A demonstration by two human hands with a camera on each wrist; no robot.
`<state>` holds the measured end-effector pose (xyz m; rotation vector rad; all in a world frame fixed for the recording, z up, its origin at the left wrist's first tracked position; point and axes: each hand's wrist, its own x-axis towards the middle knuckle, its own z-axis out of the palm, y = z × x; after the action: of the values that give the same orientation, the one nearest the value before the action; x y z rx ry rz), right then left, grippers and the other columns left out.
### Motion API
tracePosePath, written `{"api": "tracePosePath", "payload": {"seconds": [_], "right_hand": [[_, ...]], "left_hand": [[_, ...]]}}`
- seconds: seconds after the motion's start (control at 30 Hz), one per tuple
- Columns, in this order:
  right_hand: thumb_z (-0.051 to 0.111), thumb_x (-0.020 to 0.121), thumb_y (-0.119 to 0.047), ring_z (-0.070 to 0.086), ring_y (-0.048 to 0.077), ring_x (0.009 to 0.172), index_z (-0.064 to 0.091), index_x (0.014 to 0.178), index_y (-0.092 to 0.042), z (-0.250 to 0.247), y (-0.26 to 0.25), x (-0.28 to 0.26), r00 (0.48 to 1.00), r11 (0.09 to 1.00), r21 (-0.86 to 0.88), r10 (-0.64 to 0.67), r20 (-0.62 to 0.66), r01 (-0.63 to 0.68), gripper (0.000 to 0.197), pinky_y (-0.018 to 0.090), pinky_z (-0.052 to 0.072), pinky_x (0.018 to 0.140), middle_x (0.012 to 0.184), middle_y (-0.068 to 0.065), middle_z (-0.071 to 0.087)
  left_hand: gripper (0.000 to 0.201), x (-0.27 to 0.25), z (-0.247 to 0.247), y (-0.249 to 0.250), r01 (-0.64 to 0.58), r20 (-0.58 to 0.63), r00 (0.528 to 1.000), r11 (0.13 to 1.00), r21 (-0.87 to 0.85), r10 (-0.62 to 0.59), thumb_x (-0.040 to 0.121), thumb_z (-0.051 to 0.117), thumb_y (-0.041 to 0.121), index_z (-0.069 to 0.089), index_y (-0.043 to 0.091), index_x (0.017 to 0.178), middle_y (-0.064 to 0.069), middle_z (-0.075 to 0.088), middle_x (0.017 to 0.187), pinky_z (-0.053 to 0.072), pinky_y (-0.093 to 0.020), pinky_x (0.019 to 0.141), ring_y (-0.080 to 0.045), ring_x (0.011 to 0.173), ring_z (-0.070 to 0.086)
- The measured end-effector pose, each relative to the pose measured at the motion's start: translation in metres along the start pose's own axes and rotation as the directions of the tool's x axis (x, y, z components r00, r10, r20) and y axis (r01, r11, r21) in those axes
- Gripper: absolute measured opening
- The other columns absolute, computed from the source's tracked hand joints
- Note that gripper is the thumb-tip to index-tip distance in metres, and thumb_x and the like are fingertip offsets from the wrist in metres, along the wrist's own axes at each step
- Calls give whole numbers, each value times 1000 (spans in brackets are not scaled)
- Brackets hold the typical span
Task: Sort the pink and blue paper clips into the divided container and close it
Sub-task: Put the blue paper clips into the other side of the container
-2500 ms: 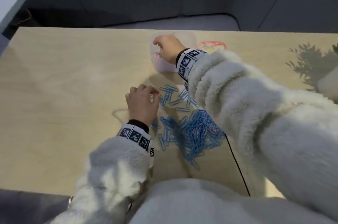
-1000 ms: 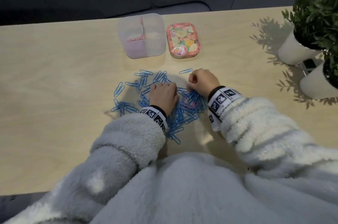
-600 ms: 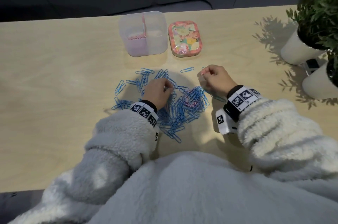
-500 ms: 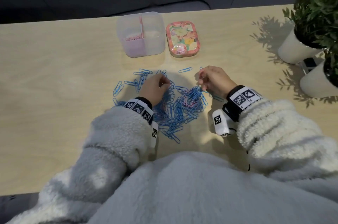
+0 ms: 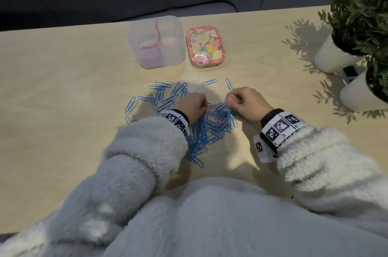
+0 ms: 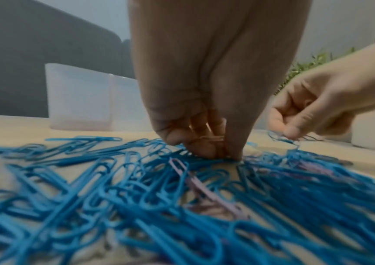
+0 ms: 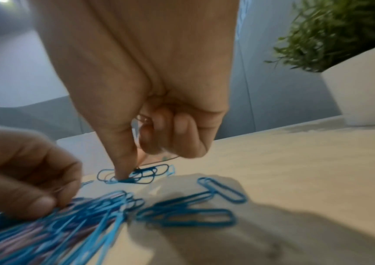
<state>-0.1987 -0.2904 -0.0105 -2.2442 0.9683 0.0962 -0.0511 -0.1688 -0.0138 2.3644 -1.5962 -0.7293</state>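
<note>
A pile of blue paper clips (image 5: 210,128) with a few pink ones (image 5: 214,119) mixed in lies on the wooden table. My left hand (image 5: 204,105) sits on the pile's top edge; in the left wrist view its fingertips (image 6: 234,150) pinch a pale pink clip (image 6: 211,139). At the pile's right edge my right hand (image 5: 231,99) has curled fingers, pinches blue clips (image 6: 281,139), and its thumb (image 7: 123,172) presses on others. The clear divided container (image 5: 168,55) stands open behind, pink clips (image 5: 147,47) in its left compartment. Its floral lid (image 5: 205,47) lies beside it.
Loose blue clips (image 5: 159,93) spread left of the pile and a few lie behind it (image 5: 209,82). Two white plant pots (image 5: 333,57) (image 5: 361,95) stand at the right edge of the table. The table's far edge runs just behind the container.
My right hand came back from the container to the pile's right edge. The left hand shifted right onto the middle of the pile and closed its fingertips on a pink clip.
</note>
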Motion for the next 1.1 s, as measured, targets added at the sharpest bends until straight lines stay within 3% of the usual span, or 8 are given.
{"api": "tracePosePath", "payload": {"seconds": [0.17, 0.3, 0.47, 0.63, 0.77, 0.9, 1.0, 1.1], "right_hand": [[68, 73, -1, 50, 19, 46, 57, 60, -19, -8, 26, 3, 980, 905, 388, 196, -19, -174, 25, 29, 43, 54, 57, 9, 58], [70, 71, -4, 49, 11, 52, 56, 61, -21, -17, 22, 7, 981, 951, 260, 186, -53, -167, 24, 24, 40, 58, 60, 1, 57], [66, 72, -11, 58, 24, 74, 59, 65, -26, -9, 8, 14, 987, 988, 142, 80, -137, -60, 18, 31, 47, 75, 80, 7, 67], [70, 77, -24, 47, 13, 63, 69, 86, -24, 7, -19, 19, 997, 994, -70, -79, -4, 79, 9, 27, 34, 56, 62, -11, 45], [68, 78, -24, 57, 22, 88, 67, 86, -18, 12, -24, 21, 994, 975, -196, -93, 53, 102, 10, 28, 38, 70, 82, -1, 58], [62, 83, -17, 59, 25, 92, 65, 88, -11, 13, -19, 24, 983, 971, -211, -80, 164, 114, 8, 26, 37, 71, 94, 7, 66], [55, 83, -6, 60, 6, 70, 59, 77, -10, -4, -7, 27, 999, 993, 107, -42, 2, 41, 9, 23, 41, 66, 76, 4, 61], [47, 88, 1, 45, -4, 35, 48, 68, -17, -30, 11, 19, 977, 853, 518, 158, -141, -63, 27, 12, 34, 40, 63, 5, 48]], "left_hand": [[14, 0, -9, -9, 19, 28, 999, 998, -62, -17, 89, 51, 14, 60, 10, 99, -8, 62, 108, 48, -36, 87, -26, 99, 59], [19, 9, -5, 6, -51, -31, 998, 998, -26, 50, 92, 49, 21, 59, 10, 105, -9, 59, 112, 46, -37, 88, -27, 102, 56], [19, 15, 4, 13, -68, 17, 998, 994, 85, 66, 90, 54, 20, 59, 9, 105, -11, 58, 113, 44, -37, 89, -29, 106, 55], [17, 11, -4, 6, -18, 19, 1000, 994, -105, 20, 91, 50, 15, 58, 4, 101, -14, 61, 109, 45, -37, 89, -28, 101, 57], [16, 5, -20, -8, 88, 31, 996, 894, -439, -82, 90, 51, 9, 58, 5, 104, -5, 60, 87, 43, -19, 66, -15, 77, 54], [25, 5, -28, -6, 287, 222, 956, 765, -576, -192, 90, 34, 0, 57, 9, 96, -2, 50, 66, 36, -14, 41, -9, 53, 46], [18, 2, -25, 2, 272, 276, 949, 839, -472, -152, 93, 40, 13, 55, 9, 85, -9, 56, 77, 37, -19, 49, -14, 60, 53], [22, -1, -14, 5, 164, 180, 975, 972, -169, -133, 93, 46, 28, 56, 8, 94, -8, 58, 92, 40, -27, 71, -24, 85, 55]]}}
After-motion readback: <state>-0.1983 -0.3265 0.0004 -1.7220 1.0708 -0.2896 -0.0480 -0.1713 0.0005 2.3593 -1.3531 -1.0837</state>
